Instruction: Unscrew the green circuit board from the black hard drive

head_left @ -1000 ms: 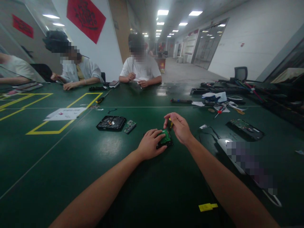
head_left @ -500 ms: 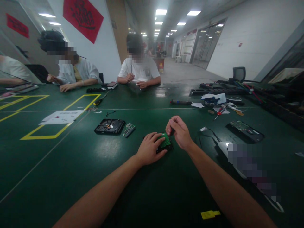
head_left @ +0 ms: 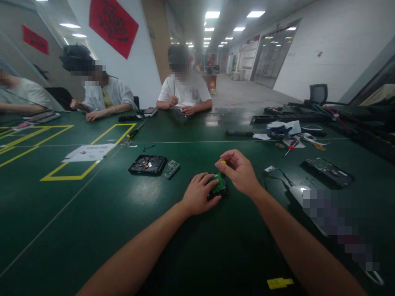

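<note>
A hard drive (head_left: 218, 186) with a green circuit board facing up lies on the table in front of me. My left hand (head_left: 200, 193) holds it, fingers over the board and thumb along the near side. Above the drive's right part, my right hand (head_left: 240, 170) is closed round a small screwdriver (head_left: 223, 162) with a yellow handle end. The handle stands roughly upright; its tip is hidden by the hand. To the left lie a black drive casing (head_left: 148, 164) and a loose circuit board (head_left: 172, 169).
Another hard drive (head_left: 327, 172) and a white power strip (head_left: 300, 193) with a cable lie on the right. A red-handled screwdriver (head_left: 291, 148) and a dark cylindrical tool (head_left: 238, 133) lie farther back. White paper (head_left: 89, 152) is at left. Several people sit across the table.
My right hand has opened its grip slightly and turned, so the screwdriver's yellow end now shows. My left hand stays on the hard drive. The whole view has shifted a little.
</note>
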Action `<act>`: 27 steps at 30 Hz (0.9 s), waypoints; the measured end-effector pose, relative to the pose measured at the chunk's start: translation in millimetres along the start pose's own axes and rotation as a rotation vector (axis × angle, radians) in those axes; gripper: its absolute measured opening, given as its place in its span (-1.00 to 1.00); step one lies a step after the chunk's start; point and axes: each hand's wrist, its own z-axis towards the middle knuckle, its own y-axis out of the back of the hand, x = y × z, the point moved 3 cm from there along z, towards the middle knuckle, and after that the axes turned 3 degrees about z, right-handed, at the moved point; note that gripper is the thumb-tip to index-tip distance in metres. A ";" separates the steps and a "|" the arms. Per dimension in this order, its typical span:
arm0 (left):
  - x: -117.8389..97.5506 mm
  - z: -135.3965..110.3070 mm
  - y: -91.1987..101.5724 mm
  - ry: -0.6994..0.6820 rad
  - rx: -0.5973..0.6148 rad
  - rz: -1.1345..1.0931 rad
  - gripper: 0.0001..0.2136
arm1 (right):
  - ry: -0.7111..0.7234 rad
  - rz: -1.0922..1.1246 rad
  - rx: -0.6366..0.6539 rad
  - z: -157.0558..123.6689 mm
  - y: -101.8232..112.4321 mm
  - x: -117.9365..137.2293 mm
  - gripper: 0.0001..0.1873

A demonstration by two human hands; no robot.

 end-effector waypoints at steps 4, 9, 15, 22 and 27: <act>0.3 1.1 0.5 -0.007 0.000 -0.004 -0.41 | 0.038 -0.056 -0.031 -4.1 2.9 3.8 -0.71; 2.3 2.4 0.9 -0.067 0.026 -0.020 -0.41 | 0.108 -0.198 -0.054 -20.4 6.9 9.3 -0.83; 4.3 1.8 0.6 -0.075 0.026 -0.035 -0.41 | 0.211 -0.320 -0.199 -41.4 16.1 3.5 -0.82; 3.7 1.6 0.2 -0.079 0.022 -0.021 -0.41 | 0.361 -0.493 -0.167 -51.8 20.6 7.8 -0.76; 4.8 0.9 -1.4 -0.089 0.017 -0.018 -0.41 | 0.381 -0.593 -0.160 -50.4 22.1 4.7 -0.61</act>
